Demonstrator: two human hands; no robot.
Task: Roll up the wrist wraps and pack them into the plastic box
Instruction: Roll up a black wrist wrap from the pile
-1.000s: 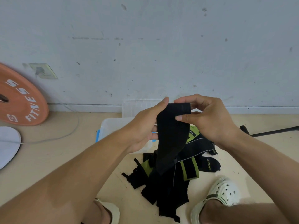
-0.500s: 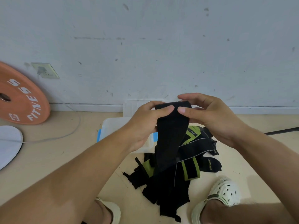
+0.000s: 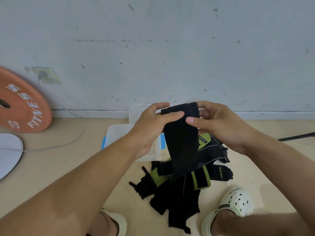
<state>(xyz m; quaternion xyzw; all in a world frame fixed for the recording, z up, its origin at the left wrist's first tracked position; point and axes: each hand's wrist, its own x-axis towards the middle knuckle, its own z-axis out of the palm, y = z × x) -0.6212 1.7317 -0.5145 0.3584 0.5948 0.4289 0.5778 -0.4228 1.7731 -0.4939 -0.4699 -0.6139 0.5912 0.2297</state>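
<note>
Status: early, roll no. 1 barely begun. Left hand point(image 3: 150, 126) and right hand point(image 3: 219, 126) hold the top end of a long black fabric wrist wrap point(image 3: 183, 142) at chest height above the floor; fingers of both hands curl round the strap's upper edge, thumbs pressing the front face, so each pinches it from its own side. Top edge looks folded over once, i.e. first turn of the roll, judged only; rest of strap hangs straight down, lower end touching the heap. Heap of loose black and lime-green wrist wraps point(image 3: 187, 183) lies on the beige floor point(image 3: 68, 160) betw. the person's two white clogs, all unrolled as far as visible; count unclear, straps overlap. Clear plastic box w/ blue clips point(image 3: 119, 133) sits on floor just behind heap, near the wall, partly hidden by left hand; visible part shows no wraps inside, far side cannot tell. Left to do: finish this roll, roll every strap in heap, pack all into box.
</note>
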